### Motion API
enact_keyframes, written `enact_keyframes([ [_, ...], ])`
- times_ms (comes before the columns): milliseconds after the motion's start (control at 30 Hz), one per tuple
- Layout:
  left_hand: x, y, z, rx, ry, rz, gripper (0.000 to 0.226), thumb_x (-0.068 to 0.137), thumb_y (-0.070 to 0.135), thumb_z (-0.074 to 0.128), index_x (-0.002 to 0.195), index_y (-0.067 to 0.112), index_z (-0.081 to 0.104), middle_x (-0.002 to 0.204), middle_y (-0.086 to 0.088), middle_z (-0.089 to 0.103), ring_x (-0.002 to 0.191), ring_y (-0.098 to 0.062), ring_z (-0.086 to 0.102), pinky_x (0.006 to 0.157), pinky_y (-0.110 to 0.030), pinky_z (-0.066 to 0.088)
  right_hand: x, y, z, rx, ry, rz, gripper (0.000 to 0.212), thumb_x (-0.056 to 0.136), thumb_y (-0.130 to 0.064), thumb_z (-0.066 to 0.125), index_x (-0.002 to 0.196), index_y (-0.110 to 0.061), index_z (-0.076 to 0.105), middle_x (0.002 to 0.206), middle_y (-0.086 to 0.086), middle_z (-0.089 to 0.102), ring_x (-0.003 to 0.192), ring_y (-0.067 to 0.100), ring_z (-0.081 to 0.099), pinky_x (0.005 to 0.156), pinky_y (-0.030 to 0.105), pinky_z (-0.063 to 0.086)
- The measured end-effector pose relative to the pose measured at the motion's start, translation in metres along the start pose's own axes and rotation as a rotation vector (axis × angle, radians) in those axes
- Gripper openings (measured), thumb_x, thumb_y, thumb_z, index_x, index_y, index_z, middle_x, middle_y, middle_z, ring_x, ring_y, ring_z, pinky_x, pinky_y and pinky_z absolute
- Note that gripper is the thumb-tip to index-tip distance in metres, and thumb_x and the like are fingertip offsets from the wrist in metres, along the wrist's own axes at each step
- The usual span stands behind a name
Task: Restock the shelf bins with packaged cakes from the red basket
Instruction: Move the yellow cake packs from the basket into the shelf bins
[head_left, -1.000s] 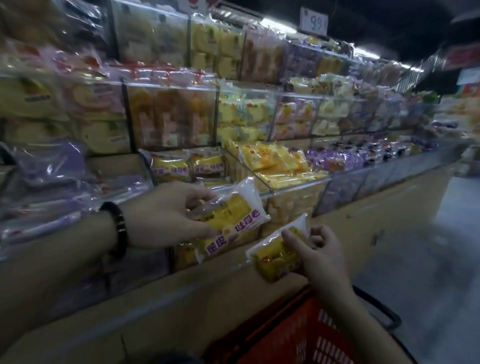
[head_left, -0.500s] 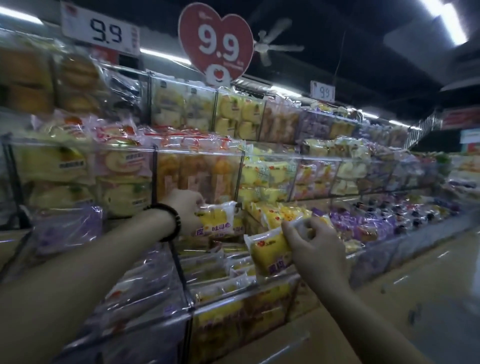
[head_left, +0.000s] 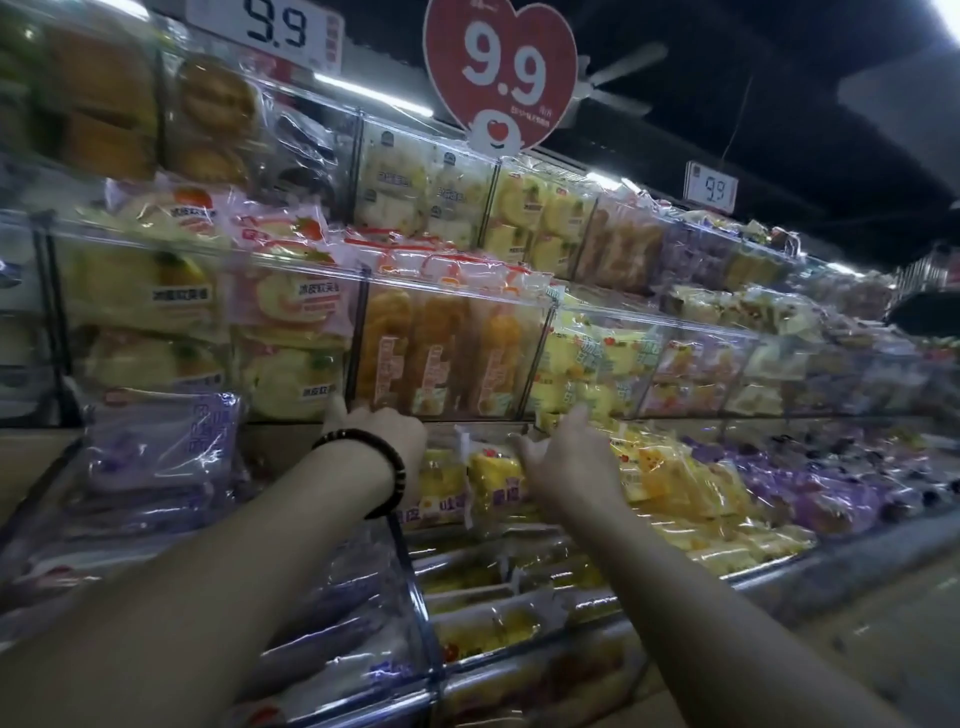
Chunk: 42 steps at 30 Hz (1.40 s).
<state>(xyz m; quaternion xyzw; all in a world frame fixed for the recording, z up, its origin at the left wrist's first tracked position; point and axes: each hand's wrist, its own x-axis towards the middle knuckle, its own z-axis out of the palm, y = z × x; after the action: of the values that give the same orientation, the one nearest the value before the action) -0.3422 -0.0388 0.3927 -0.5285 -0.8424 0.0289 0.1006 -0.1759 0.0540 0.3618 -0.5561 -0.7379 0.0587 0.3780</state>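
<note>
Two yellow packaged cakes stand side by side at the back of the lower clear bin (head_left: 431, 613). The left cake (head_left: 441, 491) sits just under my left hand (head_left: 382, 441), which wears a dark bead bracelet. Its fingers curl away from me, so a grip on the pack cannot be made out. My right hand (head_left: 566, 460) is spread beside the right cake (head_left: 493, 480), thumb against the pack's edge and fingers straight. The red basket is out of view.
Clear bins of wrapped cakes fill the tiers above, orange packs (head_left: 441, 358) directly over my hands. Purple packs (head_left: 161, 447) lie in the bin to the left, more yellow packs (head_left: 675, 483) and purple ones to the right. A red heart price sign (head_left: 501, 73) hangs overhead.
Both hands have reached forward and up from over the basket into the lower bin. The two yellow cakes now stand at the bin's back, and my right hand has spread off its pack.
</note>
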Motion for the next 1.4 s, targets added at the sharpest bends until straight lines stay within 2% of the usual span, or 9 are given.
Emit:
enact_keyframes([
  [133,-0.01,0.0,-0.002,-0.077,0.018,0.105,0.062,0.084,0.045,0.066,0.142,0.043,0.044,0.142,-0.003,0.048,0.139,-0.037,0.038,0.117,-0.065,0.012,-0.006,0.013,0.019,-0.35,0.045,-0.121,0.046,0.1,-0.021,0.065,0.137,-0.021,0.037,0.116,0.01,0.055,0.091,0.026,0.062,0.06,0.033,0.047],
  [267,-0.014,0.006,0.0,-0.12,-0.019,0.172,0.072,0.077,0.075,0.062,0.141,0.048,0.042,0.143,-0.001,0.047,0.136,-0.035,0.041,0.116,-0.058,0.019,-0.004,0.01,0.007,-0.067,0.018,-0.137,0.021,0.096,-0.021,0.068,0.113,-0.019,0.057,0.1,0.003,0.059,0.085,0.019,0.059,0.067,0.031,0.053],
  [400,-0.008,0.008,0.003,-0.126,0.02,0.152,0.051,0.087,0.055,0.067,0.134,0.051,0.047,0.142,0.001,0.051,0.135,-0.033,0.045,0.116,-0.06,0.018,-0.019,0.009,-0.011,0.281,-0.258,-0.138,0.024,0.088,-0.039,0.067,0.107,-0.025,0.064,0.098,0.0,0.068,0.084,0.02,0.073,0.067,0.041,0.065],
  [500,-0.005,0.01,0.004,-0.104,0.029,0.143,0.048,0.09,0.046,0.068,0.133,0.051,0.049,0.141,0.001,0.052,0.134,-0.032,0.046,0.115,-0.06,0.018,-0.028,0.014,-0.021,0.104,-0.42,-0.248,0.052,0.078,-0.052,0.082,0.12,-0.034,0.058,0.125,-0.004,0.052,0.104,0.014,0.06,0.063,0.025,0.054],
  [600,-0.006,0.012,0.005,-0.092,0.053,0.147,0.045,0.09,0.045,0.067,0.131,0.05,0.05,0.14,0.002,0.054,0.132,-0.031,0.047,0.114,-0.057,0.021,-0.029,0.025,-0.017,-0.006,-0.369,-0.248,0.054,0.076,-0.048,0.088,0.116,-0.036,0.053,0.125,-0.002,0.041,0.104,0.014,0.048,0.06,0.016,0.04],
  [767,-0.008,0.01,0.004,-0.108,0.033,0.153,0.043,0.09,0.049,0.061,0.131,0.047,0.049,0.136,0.0,0.055,0.128,-0.033,0.049,0.112,-0.058,0.024,-0.029,0.033,-0.005,0.01,-0.231,-0.184,0.059,0.077,-0.035,0.091,0.119,-0.029,0.051,0.121,0.004,0.049,0.103,0.018,0.053,0.084,0.034,0.059],
  [900,-0.012,0.011,0.001,-0.137,0.081,0.16,0.055,0.087,0.059,0.063,0.138,0.046,0.047,0.137,0.002,0.055,0.129,-0.031,0.05,0.11,-0.058,0.024,-0.036,0.032,-0.02,0.07,-0.317,-0.183,0.066,0.078,-0.046,0.088,0.129,-0.024,0.05,0.117,-0.001,0.057,0.098,0.017,0.062,0.069,0.026,0.059],
  [1133,-0.04,0.026,-0.017,-0.42,0.187,0.337,0.03,0.091,0.057,0.063,0.119,0.044,0.063,0.114,0.012,0.058,0.112,-0.018,0.057,0.104,-0.052,0.046,-0.071,0.052,-0.078,0.185,-0.272,-0.164,0.018,0.091,-0.038,0.079,0.097,-0.024,0.069,0.091,-0.004,0.073,0.084,0.015,0.07,0.075,0.04,0.063],
  [1400,-0.127,0.098,-0.039,-0.46,-0.004,0.551,0.015,0.096,0.048,0.064,0.104,0.035,0.066,0.094,0.013,0.07,0.085,-0.008,0.067,0.077,-0.032,0.057,-0.119,0.088,-0.121,0.341,-0.24,-0.134,0.009,0.093,-0.035,0.076,0.094,-0.027,0.072,0.085,-0.004,0.074,0.08,0.015,0.072,0.064,0.034,0.057],
])
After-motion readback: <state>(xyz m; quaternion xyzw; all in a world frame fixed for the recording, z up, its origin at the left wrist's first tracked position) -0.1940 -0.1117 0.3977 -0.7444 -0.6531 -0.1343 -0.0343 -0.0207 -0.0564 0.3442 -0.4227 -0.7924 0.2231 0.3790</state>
